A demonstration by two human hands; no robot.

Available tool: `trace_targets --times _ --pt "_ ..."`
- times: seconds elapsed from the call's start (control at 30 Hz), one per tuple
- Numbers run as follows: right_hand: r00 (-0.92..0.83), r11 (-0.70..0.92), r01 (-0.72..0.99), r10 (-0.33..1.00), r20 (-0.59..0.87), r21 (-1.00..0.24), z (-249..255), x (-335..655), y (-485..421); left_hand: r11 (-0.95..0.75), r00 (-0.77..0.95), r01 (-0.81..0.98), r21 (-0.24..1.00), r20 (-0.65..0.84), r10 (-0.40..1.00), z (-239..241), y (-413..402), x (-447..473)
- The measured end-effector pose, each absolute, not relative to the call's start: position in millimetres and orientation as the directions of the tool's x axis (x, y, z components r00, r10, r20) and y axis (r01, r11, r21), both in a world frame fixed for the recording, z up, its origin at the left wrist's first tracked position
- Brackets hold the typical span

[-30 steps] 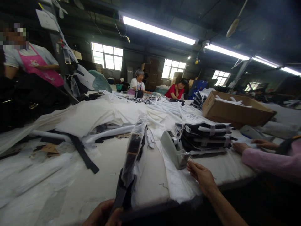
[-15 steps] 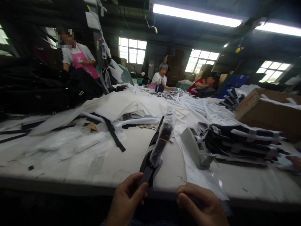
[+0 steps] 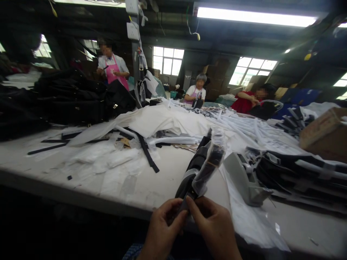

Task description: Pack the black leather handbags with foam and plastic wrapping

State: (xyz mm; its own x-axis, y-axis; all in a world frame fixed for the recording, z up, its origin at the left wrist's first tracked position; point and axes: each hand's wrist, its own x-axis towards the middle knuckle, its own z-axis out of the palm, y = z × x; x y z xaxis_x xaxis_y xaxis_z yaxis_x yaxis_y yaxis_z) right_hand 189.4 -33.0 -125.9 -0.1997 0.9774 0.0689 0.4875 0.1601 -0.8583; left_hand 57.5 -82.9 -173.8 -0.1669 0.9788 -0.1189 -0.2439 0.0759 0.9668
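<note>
A narrow black bag (image 3: pixel 195 159), seen end-on, lies at the table's front edge. Clear plastic wraps a dark band (image 3: pixel 210 166) along its right side. My left hand (image 3: pixel 165 225) pinches the dark strap (image 3: pixel 184 205) at the bag's near end between thumb and fingers. Closed on the same strap from the right is my right hand (image 3: pixel 214 224), its thumb pressed near the strap's upper part. Both hands nearly touch. Fingers hide most of the strap end, and whether anything thin is in the right hand cannot be seen.
A grey tape dispenser (image 3: pixel 241 180) stands right of the bag, beside stacked black wrapped bags (image 3: pixel 295 177). White sheets (image 3: pixel 162 117), black strips (image 3: pixel 148 153) and plastic film (image 3: pixel 94 159) cover the table beyond. A cardboard box (image 3: pixel 325 133) sits far right. Several co-workers are across the table.
My right hand has moved left from apart, where a thin dark wire or thread showed at its fingertips, to the strap. My left hand stays on the strap. The view has swung left.
</note>
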Motion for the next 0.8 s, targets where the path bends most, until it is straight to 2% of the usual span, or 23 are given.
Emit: trace_targets --times 0.1,0.2,0.3,0.47,0.6,0.8 --pt "-0.238 0.107 0.469 0.971 -0.009 -0.877 -123.3 196.0 -31.4 0.102 -0.114 -0.307 0.946 -0.143 0.983 -170.3 -83.0 55.1" --pt "-0.402 0.023 0.371 0.905 -0.138 -0.928 -123.5 208.7 -27.6 0.157 -0.037 -0.366 0.917 -0.183 0.982 -167.2 -82.3 49.8" --pt "-0.501 -0.024 0.296 0.848 -0.176 -0.955 -126.3 218.8 -25.0 0.245 0.074 -0.390 0.888 -0.235 0.969 -164.1 -81.0 43.3" --pt "-0.402 -0.059 0.354 0.891 -0.209 -0.934 -131.2 217.8 -26.3 0.336 0.151 -0.388 0.858 -0.301 0.942 -156.3 -79.3 34.1" --pt "-0.385 -0.037 0.352 0.905 -0.181 -0.935 -134.7 212.1 -28.4 0.409 0.207 -0.395 0.822 -0.355 0.912 -150.3 -77.8 30.4" --pt "-0.322 0.020 0.354 0.941 -0.102 -0.935 -144.6 206.2 -36.6 0.493 0.301 -0.506 0.708 -0.390 0.870 -151.2 -76.8 35.5"
